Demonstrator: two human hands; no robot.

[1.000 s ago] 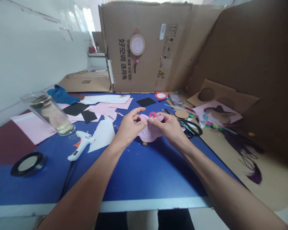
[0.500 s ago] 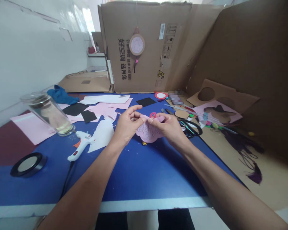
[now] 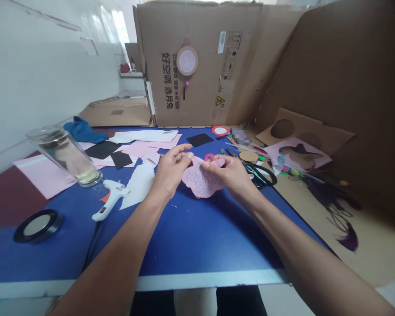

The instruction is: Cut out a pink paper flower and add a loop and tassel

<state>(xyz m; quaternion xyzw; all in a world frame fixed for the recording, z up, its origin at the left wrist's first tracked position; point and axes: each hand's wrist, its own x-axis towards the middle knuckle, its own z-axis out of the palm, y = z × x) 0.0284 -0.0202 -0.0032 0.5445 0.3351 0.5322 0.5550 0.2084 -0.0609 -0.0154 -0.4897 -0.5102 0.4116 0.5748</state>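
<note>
A pink scalloped paper cutout (image 3: pixel 202 181) with dark line drawing hangs over the middle of the table. My right hand (image 3: pixel 235 173) pinches its upper right edge between thumb and fingers. A bright pink loop (image 3: pixel 209 157) stands up at the cutout's top, beside my right thumb. My left hand (image 3: pixel 174 169) is at the cutout's upper left, thumb and fingertips pressed together; whether anything small is between them is hidden. Just under the cutout's lower edge shows a bit of something yellow (image 3: pixel 198 197).
To the left lie a white glue gun (image 3: pixel 110 202), a black tape roll (image 3: pixel 37 226), a tilted-looking glass (image 3: pixel 72 158) and paper sheets (image 3: pixel 140 184). On the right are scissors (image 3: pixel 261 175), a cardboard disc (image 3: pixel 249 156) and purple tassels (image 3: pixel 348 239). A cardboard wall (image 3: pixel 204 105) stands behind.
My left thumb has drawn back left from the cutout's top near the loop. The cutout now faces me more fully, with more of its drawing showing. My right hand keeps its pinch.
</note>
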